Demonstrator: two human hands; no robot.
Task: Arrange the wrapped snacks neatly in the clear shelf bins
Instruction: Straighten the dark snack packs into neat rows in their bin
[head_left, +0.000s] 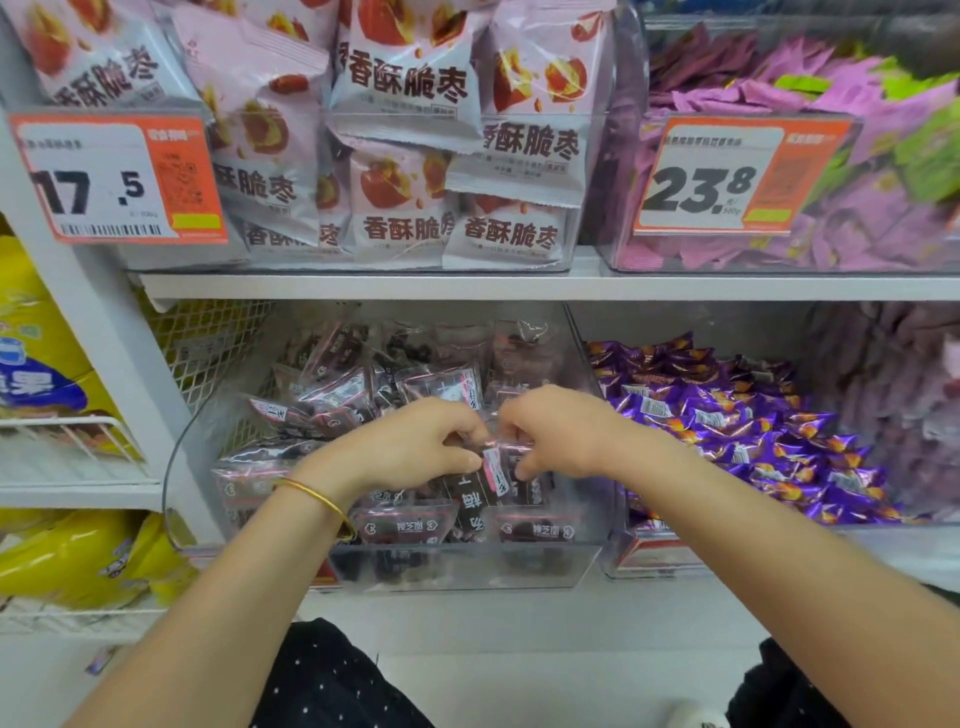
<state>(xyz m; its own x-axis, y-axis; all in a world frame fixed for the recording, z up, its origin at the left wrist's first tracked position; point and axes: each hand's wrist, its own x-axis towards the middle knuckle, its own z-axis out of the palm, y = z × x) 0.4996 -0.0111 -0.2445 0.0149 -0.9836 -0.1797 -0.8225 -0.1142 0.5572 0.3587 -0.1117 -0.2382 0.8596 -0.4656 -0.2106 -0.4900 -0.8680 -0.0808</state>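
Dark packet (483, 483) pinched, left hand (415, 447), right hand (558, 436)

bare forearms, gold bangle (317, 496), dark white-dotted garment (332, 680)

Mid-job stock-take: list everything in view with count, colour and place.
dark wrapped snacks: many, dark brown, lower middle bin
held snack packet: one, dark with pink label, between both hands
clear bin: one, transparent, lower shelf middle
purple wrapped candies: many, purple-orange, lower right bin
jujube snack bags: several, pinkish-white, upper left bin
pink sachets: many, pink-purple, upper right bin
price tags: two, orange-white, upper bin fronts
yellow bags: several, yellow, far-left wire rack
gold bangle: one, gold, left wrist
left hand: one, pinches held snack packet
right hand: one, pinches held snack packet
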